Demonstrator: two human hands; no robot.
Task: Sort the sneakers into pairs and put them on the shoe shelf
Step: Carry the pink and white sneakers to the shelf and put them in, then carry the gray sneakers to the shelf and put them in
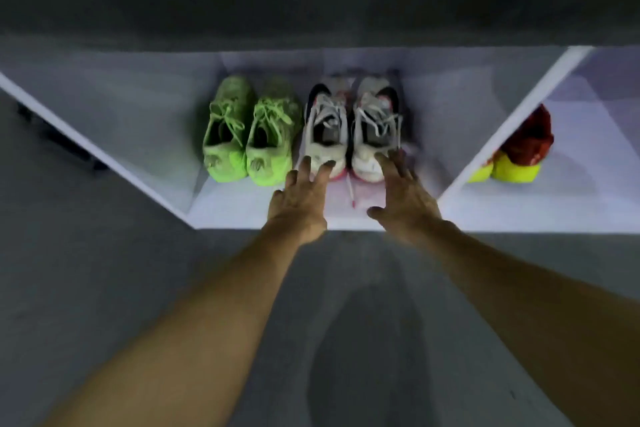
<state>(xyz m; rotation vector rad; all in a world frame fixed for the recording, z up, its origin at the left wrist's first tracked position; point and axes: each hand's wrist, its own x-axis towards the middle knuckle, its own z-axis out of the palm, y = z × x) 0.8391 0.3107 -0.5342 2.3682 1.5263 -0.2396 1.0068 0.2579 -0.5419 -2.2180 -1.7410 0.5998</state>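
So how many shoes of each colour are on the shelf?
Green sneakers: 2
White sneakers: 2
Red and yellow sneakers, partly hidden behind the shelf divider: at least 1, maybe 2
Total: at least 5 shoes

Grey floor (104, 288) fills foreground. Blurred dark object (59, 139) lies on floor at left. Soft shadow (367, 340) darkens floor at centre.
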